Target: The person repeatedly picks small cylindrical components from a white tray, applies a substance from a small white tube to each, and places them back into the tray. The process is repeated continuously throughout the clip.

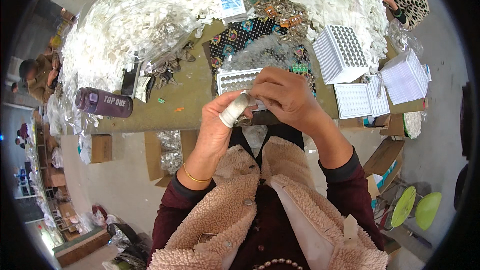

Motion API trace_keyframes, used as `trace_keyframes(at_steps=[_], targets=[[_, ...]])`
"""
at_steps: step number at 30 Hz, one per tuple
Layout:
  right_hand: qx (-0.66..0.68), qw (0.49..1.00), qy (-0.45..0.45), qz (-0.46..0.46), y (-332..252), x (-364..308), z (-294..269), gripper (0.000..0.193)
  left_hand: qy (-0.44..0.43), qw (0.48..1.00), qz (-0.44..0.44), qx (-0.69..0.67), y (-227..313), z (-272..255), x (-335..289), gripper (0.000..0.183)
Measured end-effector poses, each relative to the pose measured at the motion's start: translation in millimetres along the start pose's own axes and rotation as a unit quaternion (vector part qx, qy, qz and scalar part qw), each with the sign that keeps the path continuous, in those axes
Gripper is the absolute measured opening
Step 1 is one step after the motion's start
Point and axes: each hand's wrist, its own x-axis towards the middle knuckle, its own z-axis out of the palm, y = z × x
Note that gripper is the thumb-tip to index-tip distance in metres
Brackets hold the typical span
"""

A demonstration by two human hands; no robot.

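Above the table's near edge, my left hand point(212, 127) and my right hand point(287, 97) meet, fingers pinched together. A white finger cot point(232, 114) covers one digit of my left hand. What lies between the fingertips is too small and hidden to name; a bit of shiny metal point(243, 121) shows beneath them. Just beyond the hands is a white plastic tray point(223, 76) with rows of round metallic pieces, partly covered by my right hand. It rests by a dark patterned cloth point(235, 37) with clear plastic film over it.
White small parts point(150, 0) are heaped along the far side. A purple bottle point(104, 102) lies on its side at left, near a phone point(130, 77). Stacked trays point(340, 55) and an opened white tray point(352, 101) are at right. Co-workers sit at far left and far right.
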Motion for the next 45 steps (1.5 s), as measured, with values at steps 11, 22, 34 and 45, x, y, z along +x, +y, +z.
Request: trace_keyframes(at_steps=[11,22,34,45], targets=[[-0.105,0.989,-0.090,-0.047,-12.5,4.8,-9.8,0.047,0.016,0.995,0.021,0.095,-2.1,-1.6,0.6,0.031],[0.172,0.983,0.030,0.060,0.6,-1.8,-3.2,0.014,-0.037,0.996,-0.029,-0.073,2.7,-4.8,4.8,0.031],[0.113,0.993,0.010,0.010,4.5,-3.9,9.9,0.013,0.008,1.000,-0.014,-0.020,-2.9,-2.1,2.9,0.024],[-0.168,0.982,0.035,0.077,39.2,-15.9,1.8,0.012,0.007,0.992,-0.016,-0.129,-0.6,-1.2,4.4,0.027]])
